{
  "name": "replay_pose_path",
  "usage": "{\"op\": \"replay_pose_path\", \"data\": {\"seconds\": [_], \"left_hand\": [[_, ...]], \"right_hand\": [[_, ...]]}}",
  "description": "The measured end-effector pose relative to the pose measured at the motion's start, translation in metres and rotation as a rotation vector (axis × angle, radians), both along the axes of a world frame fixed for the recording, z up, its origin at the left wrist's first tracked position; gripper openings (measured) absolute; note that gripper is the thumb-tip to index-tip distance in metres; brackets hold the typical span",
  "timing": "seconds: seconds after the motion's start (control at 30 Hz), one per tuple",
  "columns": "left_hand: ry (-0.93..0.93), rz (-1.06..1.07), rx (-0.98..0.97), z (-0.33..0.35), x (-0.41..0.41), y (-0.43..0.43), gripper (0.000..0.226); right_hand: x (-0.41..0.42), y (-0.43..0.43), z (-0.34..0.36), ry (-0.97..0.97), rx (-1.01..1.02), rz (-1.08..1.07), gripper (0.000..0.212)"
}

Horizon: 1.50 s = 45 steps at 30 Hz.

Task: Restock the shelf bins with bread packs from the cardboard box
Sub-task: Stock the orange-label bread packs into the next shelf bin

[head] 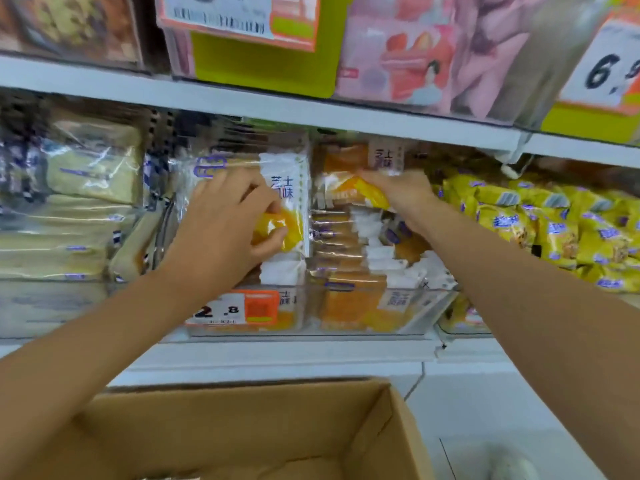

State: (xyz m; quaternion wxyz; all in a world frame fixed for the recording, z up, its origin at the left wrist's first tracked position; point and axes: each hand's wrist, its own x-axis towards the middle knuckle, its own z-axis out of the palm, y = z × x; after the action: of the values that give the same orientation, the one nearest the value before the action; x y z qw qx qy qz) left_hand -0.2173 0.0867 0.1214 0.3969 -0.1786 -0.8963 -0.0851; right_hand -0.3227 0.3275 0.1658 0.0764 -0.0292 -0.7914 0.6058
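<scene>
Nearest, the cardboard box (242, 427) sits open below the shelf (277, 351); the part in view shows no packs. Further up, left hand (221, 223) grips an upright bread pack (287, 188) in the clear bin (436, 303). Right hand (405, 195) pinches another pack (346, 187) atop the right stack. Bin looks nearly full, so restocking seems almost done.

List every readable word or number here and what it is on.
"2.8": price tag on the clear bin front.
"6": price card, upper right, cut off.
"芝士": bread pack in the left hand; further characters unclear.
Too blurred: barcode label, yellow snack packs.
</scene>
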Motion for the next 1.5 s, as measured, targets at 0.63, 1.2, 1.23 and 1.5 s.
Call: {"op": "replay_pose_path", "data": {"seconds": [0.63, 1.2, 1.23, 1.5], "left_hand": [[-0.073, 0.148, -0.144, -0.006, -0.003, -0.002, 0.071], [-0.073, 0.121, -0.135, -0.007, -0.005, -0.003, 0.072], [-0.08, 0.116, -0.133, -0.007, -0.005, -0.003, 0.072], [-0.269, 0.059, -0.053, 0.01, 0.013, -0.007, 0.079]], "right_hand": [[-0.018, -0.017, -0.006, -0.035, 0.226, 0.041, 0.062], [-0.03, -0.024, -0.026, 0.517, 1.2, 0.075, 0.104], [-0.028, -0.022, -0.025, 0.5, 1.2, 0.063, 0.105], [0.049, -0.023, -0.031, 0.555, 0.977, 0.035, 0.067]]}}
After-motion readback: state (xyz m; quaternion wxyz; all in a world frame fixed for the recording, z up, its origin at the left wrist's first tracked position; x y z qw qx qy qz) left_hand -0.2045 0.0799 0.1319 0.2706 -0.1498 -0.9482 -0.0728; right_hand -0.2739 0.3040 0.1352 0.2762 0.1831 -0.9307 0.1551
